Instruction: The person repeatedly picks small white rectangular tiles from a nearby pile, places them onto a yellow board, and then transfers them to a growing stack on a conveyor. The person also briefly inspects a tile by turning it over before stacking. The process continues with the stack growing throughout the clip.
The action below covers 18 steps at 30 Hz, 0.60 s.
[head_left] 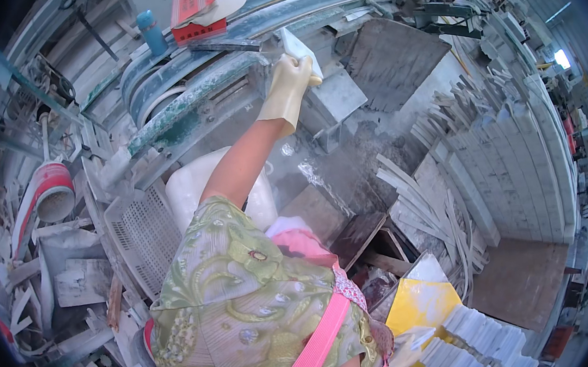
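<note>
My left arm reaches far forward, with a cream rubber glove over the hand and wrist. My left hand (pixel 289 78) is closed around a small white slab (pixel 301 50), tilted up, perhaps cut stone or tile. It is held beside the green, dust-covered edge of a long machine (pixel 197 97); whether the slab touches the machine cannot be told. A pale block-shaped box (pixel 339 98) sits just below and right of the hand. I cannot make out my right hand; a whitish shape (pixel 412 344) near my right side is too unclear to name.
Stacked white strips (pixel 482 339) lie beside a yellow sheet (pixel 426 302) at lower right. Tall rows of pale slabs (pixel 512 169) stand at right. A perforated crate (pixel 143 223), white container (pixel 256 191) and scrap pieces are at left. A blue bottle (pixel 151 33) and red box (pixel 200 31) stand on the machine.
</note>
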Available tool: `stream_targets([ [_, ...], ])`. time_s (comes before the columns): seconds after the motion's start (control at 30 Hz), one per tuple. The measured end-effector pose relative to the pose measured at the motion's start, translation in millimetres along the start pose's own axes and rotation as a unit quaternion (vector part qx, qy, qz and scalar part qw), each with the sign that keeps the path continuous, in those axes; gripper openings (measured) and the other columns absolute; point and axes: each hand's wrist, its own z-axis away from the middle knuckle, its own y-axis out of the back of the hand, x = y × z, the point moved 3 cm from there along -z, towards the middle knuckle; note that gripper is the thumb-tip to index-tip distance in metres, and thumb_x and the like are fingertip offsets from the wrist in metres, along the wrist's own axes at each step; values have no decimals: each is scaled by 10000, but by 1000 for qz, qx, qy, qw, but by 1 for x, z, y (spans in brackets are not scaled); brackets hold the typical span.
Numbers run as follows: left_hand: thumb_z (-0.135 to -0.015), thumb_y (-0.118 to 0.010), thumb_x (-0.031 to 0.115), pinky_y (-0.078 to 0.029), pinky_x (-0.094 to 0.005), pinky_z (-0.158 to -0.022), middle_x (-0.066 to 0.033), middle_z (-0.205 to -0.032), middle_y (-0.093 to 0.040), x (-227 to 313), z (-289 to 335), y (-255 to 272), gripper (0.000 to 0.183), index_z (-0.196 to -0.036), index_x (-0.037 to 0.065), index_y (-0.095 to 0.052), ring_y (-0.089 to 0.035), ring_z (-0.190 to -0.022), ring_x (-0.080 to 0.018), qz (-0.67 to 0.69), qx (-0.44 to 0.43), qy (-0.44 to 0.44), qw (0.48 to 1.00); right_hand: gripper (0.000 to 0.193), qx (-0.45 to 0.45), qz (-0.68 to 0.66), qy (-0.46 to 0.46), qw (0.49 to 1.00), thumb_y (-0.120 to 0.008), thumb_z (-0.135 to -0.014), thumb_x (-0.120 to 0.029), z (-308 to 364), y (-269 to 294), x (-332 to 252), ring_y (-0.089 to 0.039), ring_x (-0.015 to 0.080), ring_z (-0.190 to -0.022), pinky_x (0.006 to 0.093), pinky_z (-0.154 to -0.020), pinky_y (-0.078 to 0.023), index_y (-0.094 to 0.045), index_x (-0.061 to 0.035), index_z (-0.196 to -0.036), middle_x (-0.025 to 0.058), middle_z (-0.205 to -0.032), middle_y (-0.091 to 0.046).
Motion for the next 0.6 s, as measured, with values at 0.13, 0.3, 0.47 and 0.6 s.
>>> stream_targets([
  [0.13,-960,-599,199,-568,-302,-672,-155,-816,-743,-4,4,-14,298,-970,-88,-678,-742,-760,-202,-19,-76,-53,995,257,1,-25,2,1000,-627,-985,-230,4,1,-3,-540,150,-519,298,-475,-440,-623,-9,-855,59,-653,-579],
  [0.3,-965,-619,123,-590,-196,-622,-128,-968,-671,-18,20,-65,215,-1106,-35,-578,-687,-776,-188,505,-117,251,817,268,20,-52,-55,997,-643,-988,-244,13,3,1,-560,158,-633,313,-556,-461,-647,19,-936,55,-758,-609],
  [0.47,-983,-593,95,-592,-186,-603,-130,-946,-663,-9,33,-104,162,-1073,-34,-559,-682,-771,-170,603,-135,285,733,262,65,-26,-62,996,-637,-995,-226,17,3,3,-574,158,-703,310,-596,-472,-646,35,-1014,68,-841,-634],
  [0.6,-982,-598,88,-580,-185,-575,-141,-980,-661,-5,29,-104,171,-1080,-43,-551,-689,-791,-180,593,-113,273,749,270,53,-9,-54,997,-634,-996,-230,16,2,4,-559,145,-673,298,-580,-457,-644,34,-1054,54,-801,-614],
])
